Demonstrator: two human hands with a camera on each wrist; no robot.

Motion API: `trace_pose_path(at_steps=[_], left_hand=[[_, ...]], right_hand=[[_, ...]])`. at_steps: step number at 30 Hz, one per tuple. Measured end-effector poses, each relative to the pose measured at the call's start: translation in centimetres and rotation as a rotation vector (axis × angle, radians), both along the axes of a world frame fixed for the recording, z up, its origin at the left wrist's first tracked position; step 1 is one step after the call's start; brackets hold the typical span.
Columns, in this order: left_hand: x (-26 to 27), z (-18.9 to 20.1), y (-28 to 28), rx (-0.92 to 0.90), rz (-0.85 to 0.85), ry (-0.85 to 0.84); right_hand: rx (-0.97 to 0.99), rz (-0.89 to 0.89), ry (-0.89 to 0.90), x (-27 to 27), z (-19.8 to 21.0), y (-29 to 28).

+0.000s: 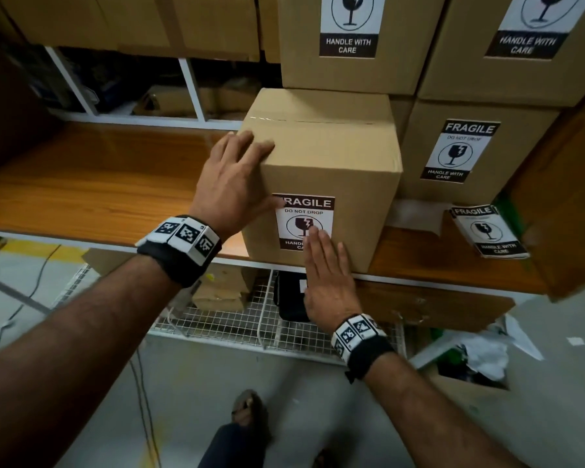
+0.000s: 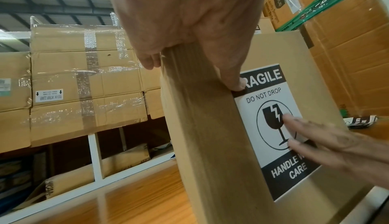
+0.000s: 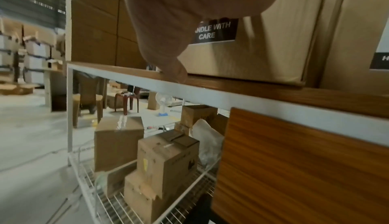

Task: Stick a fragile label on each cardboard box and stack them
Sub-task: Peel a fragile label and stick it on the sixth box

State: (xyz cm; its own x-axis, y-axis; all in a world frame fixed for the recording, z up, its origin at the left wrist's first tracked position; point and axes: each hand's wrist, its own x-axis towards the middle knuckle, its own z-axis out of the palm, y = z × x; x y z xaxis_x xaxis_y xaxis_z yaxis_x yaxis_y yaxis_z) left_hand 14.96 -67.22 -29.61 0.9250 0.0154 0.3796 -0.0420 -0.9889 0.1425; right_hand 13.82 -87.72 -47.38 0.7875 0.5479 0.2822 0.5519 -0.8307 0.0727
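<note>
currently left hand (image 1: 232, 184) wraps the near-left top corner of the cardboard box (image 1: 331, 153) on the wooden shelf (image 1: 92, 184), thumb on the fragile label (image 1: 304, 221). right hand (image 1: 328, 282) flat, fingers straight, pressing the label. risk: uneven pressure leaves bubbles or a lifted edge.

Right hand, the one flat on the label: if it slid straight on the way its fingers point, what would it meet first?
The right hand would cross the fragile label, likely nearing the left hand's thumb.
</note>
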Motion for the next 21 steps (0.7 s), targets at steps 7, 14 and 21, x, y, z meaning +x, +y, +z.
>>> trace_pose_path(at_steps=[7,14,21], left_hand=[[0.2,-0.1,0.9,-0.082,-0.071,0.01],[-0.1,0.9,2.2,-0.141,-0.175,0.082],[-0.2,2.2,3.6,-0.098,-0.258,0.189]], right_hand=[[0.259,-0.097,-0.188,3.1,3.9,1.3],[0.141,0.051,-0.092,1.4,-0.5,1.7],[0.06,0.101,-0.31,3.5,4.2,6.0]])
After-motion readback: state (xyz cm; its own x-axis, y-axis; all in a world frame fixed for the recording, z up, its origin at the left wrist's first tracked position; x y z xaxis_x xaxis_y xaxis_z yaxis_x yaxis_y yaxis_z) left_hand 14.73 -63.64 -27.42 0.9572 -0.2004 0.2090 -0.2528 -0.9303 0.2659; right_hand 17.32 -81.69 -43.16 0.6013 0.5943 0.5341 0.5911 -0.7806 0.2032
